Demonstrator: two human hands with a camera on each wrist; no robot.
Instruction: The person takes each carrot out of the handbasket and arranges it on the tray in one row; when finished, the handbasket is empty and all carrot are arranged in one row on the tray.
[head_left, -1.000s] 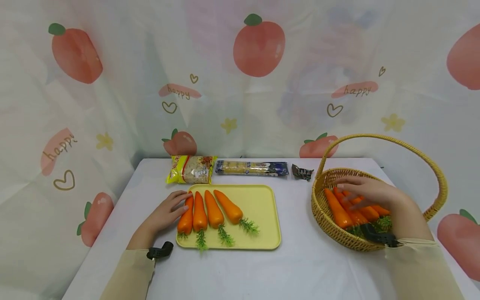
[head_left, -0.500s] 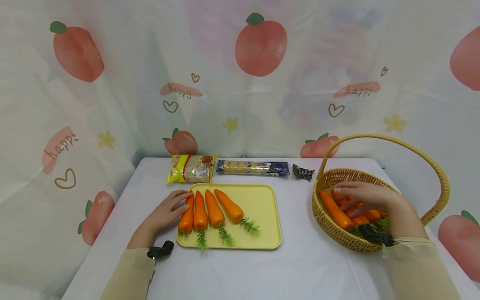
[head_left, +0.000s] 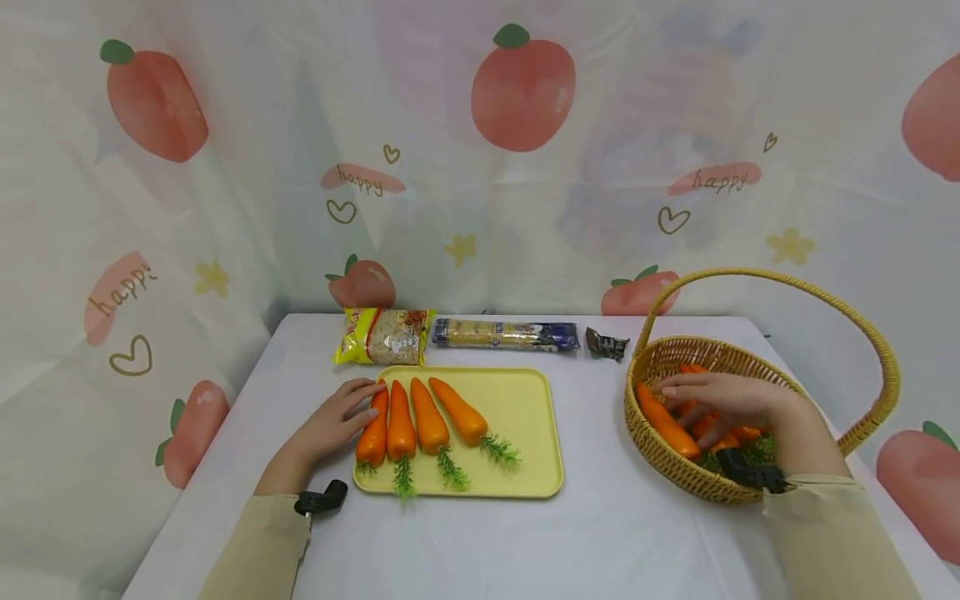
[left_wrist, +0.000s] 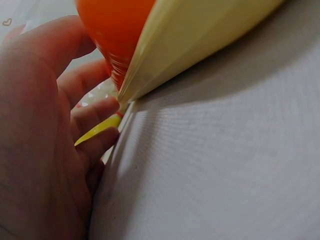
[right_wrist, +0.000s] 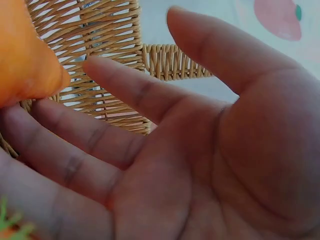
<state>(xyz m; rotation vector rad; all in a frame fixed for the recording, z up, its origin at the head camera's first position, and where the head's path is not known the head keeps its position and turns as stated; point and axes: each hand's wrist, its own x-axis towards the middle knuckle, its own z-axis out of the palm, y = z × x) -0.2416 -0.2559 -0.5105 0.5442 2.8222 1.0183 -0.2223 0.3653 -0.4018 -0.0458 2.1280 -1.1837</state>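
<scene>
My left hand (head_left: 337, 421) rests at the left edge of a yellow tray (head_left: 521, 433), its fingertips on the leftmost carrot (head_left: 372, 437). In the left wrist view that carrot (left_wrist: 115, 25) lies against the tray wall, with the fingers loosely bent beside it. Several carrots with green tops lie side by side on the tray. My right hand (head_left: 738, 398) reaches into a wicker basket (head_left: 651, 454) that holds more carrots. One carrot (head_left: 666, 423) leans along the basket's left side. The right wrist view shows spread, nearly straight fingers, with a carrot (right_wrist: 30, 60) at their tips and the palm bare.
Behind the tray lie a yellow-edged food bag (head_left: 386, 337), a long blue-ended packet (head_left: 502, 335) and a small dark wrapper (head_left: 606, 343). A tall handle (head_left: 795, 279) arches over the basket. White cloth (head_left: 570, 542) covers the table, and a printed curtain hangs behind.
My right hand has shifted slightly left and lower in the basket. The leftmost carrot in there has moved towards the basket's left wall. My left hand stays put.
</scene>
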